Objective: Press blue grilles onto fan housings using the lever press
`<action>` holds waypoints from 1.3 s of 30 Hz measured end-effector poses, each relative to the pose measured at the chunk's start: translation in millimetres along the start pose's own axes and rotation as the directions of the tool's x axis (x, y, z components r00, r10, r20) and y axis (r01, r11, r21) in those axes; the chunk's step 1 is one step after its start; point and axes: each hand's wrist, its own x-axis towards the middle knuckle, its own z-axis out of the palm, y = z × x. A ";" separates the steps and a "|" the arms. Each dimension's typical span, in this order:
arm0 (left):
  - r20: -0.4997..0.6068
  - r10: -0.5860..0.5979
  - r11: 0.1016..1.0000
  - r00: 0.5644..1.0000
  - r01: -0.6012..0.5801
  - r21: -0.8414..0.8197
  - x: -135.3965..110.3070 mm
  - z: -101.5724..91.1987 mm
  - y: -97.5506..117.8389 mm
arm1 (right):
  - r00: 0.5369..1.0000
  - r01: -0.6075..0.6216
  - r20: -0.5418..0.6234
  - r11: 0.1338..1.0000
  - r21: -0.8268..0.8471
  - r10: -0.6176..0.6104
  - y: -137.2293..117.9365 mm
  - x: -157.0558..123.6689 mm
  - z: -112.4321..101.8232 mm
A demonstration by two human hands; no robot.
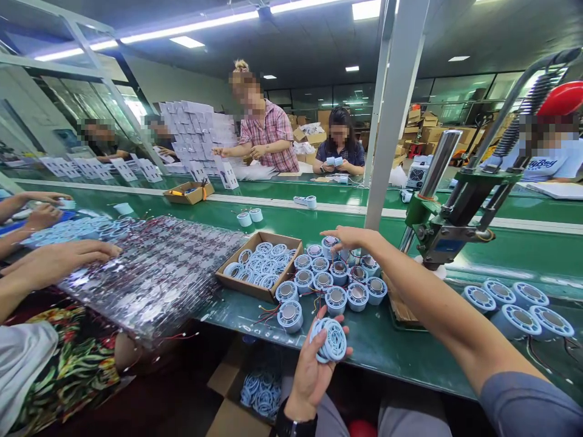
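Left hand (pixel 313 371) grasps pale-blue plastic rings (pixel 335 341); right hand (pixel 353 236), grip unclear, seemingly fits rings onto pale-blue metal-centred cylinders (pixel 336 297); next move needs alignment.

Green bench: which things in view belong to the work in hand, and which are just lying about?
Likely in use:
light-blue rings, in left hand
round blue units, by right hand
box of rings

Probably lying about:
small carton
background cartons
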 end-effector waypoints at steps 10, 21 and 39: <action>-0.077 -0.001 0.996 0.997 -0.006 -0.092 -31.3 -12.0 0.0 | 0.877 0.111 -0.481 0.981 0.158 -0.022 -43.7 -119.5 0.1; 0.167 -0.087 0.976 0.982 0.118 -0.185 -73.8 12.8 -19.3 | 0.836 0.343 -0.548 0.744 0.573 0.037 -86.6 -233.5 205.4; -0.036 -0.237 0.971 0.971 0.235 -0.033 -79.6 18.3 -31.4 | 0.834 0.353 -0.544 0.671 0.652 0.089 -100.0 -232.5 212.2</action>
